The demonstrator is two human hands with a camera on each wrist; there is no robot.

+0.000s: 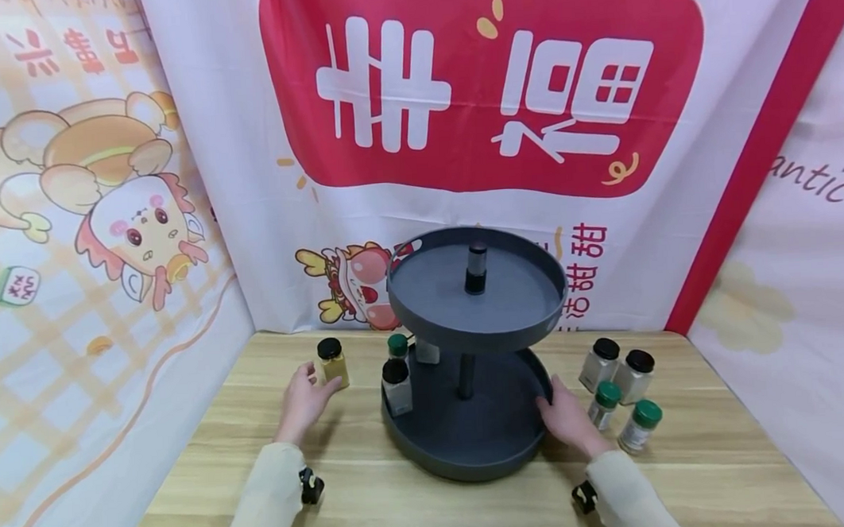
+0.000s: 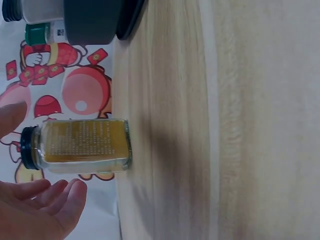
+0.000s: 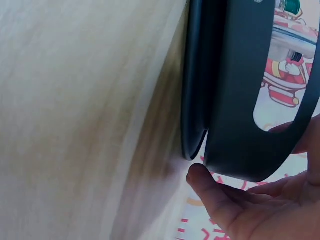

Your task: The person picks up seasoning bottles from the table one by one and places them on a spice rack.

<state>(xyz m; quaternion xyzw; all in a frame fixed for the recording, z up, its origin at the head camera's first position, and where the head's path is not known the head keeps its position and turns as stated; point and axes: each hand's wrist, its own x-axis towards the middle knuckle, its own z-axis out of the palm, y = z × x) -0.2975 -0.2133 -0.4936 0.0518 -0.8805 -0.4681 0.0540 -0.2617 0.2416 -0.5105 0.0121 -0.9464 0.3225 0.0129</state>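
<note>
A glass spice jar [image 1: 333,365] of yellow powder, with a black lid, stands upright on the table's left. My left hand [image 1: 307,400] is around it, thumb and fingers on opposite sides; the left wrist view shows gaps between them and the jar [image 2: 85,145]. At the centre stands a dark grey two-tier turntable [image 1: 468,460]. My right hand [image 1: 569,419] holds its lower tier at the right side, thumb over the rim, in the head view. In the right wrist view a digit reaches the handle cutout of the tier wall [image 3: 240,110].
On the lower tier's left are a black-lidded jar [image 1: 397,388], a green-capped jar [image 1: 398,347] and a partly hidden jar [image 1: 427,352]. Several jars stand at right, including a black-lidded jar [image 1: 601,363] and a green-capped jar [image 1: 640,427]. Printed cloth [image 1: 214,250] surrounds the table.
</note>
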